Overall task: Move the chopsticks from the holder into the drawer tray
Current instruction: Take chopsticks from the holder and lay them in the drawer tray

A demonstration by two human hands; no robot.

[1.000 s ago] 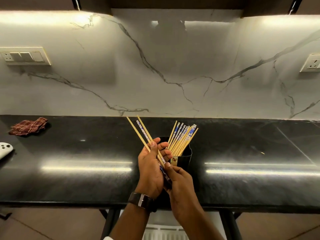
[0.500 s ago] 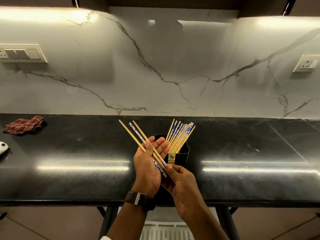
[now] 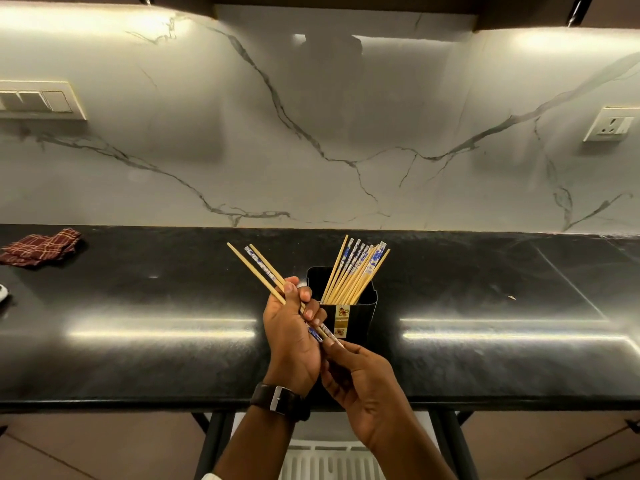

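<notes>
1. Counter (image 3: 138, 341): a long, dark, glossy slab under a marbled wall. It carries the holder near its front edge, within easy reach of the person standing at it.
2. Checked cloth (image 3: 40, 245): lies crumpled at the far left, well apart from the work and playing no part in it.
3. Holder (image 3: 360, 306): a black, square-sided container standing upright. Its open top lets the chopsticks left inside (image 3: 356, 271) lean and fan toward the right, ends exposed for picking.
4. Left hand (image 3: 294, 337): fingers curled shut around a small bundle of drawn chopsticks (image 3: 258, 266), just beside the holder. It probably serves as a collecting clamp, so that several sticks travel in one trip.
5. Right hand (image 3: 363, 379): thumb and fingertips pinched on the near ends of the same bundle, seemingly to square the sticks up; the rest of the hand is loosely curled.
6. Drawer tray: not identifiable in this view. A pale ribbed edge shows below the counter, but what it is cannot be told. Most chopsticks are not yet moved.
</notes>
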